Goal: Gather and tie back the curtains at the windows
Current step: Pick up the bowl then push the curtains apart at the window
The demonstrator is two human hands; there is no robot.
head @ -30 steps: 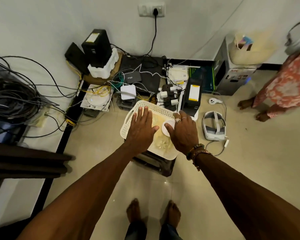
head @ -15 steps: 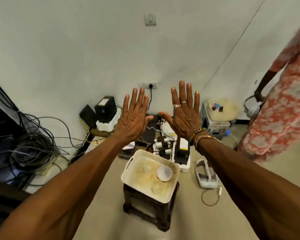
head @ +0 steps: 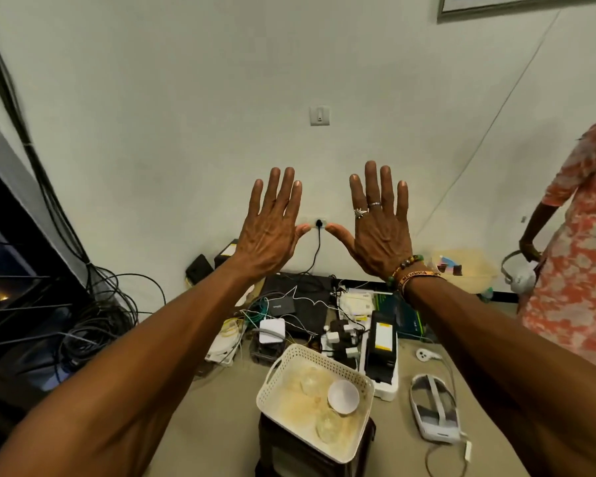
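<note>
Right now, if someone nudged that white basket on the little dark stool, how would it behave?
Probably light and slightly flexible: the basket looks like thin perforated plastic. It sits raised on a small stool, so a hard push might slide it off. The bowl lying loose inside could shift.

The floor (head: 221,425) in front of me is pale tile, and most of what sits on it crowds the edge along the wall. A dark stool (head: 279,456) stands nearest me. To its right lies a white headset (head: 434,407) with its cord looped beside it, and a small white controller (head: 425,355) just beyond. A black unit (head: 381,342) rests in a white foam tray, next to plug adapters (head: 339,335), a white box (head: 272,331) and tangled wires. Coiled black cables (head: 83,335) pile up at the left edge.
</note>
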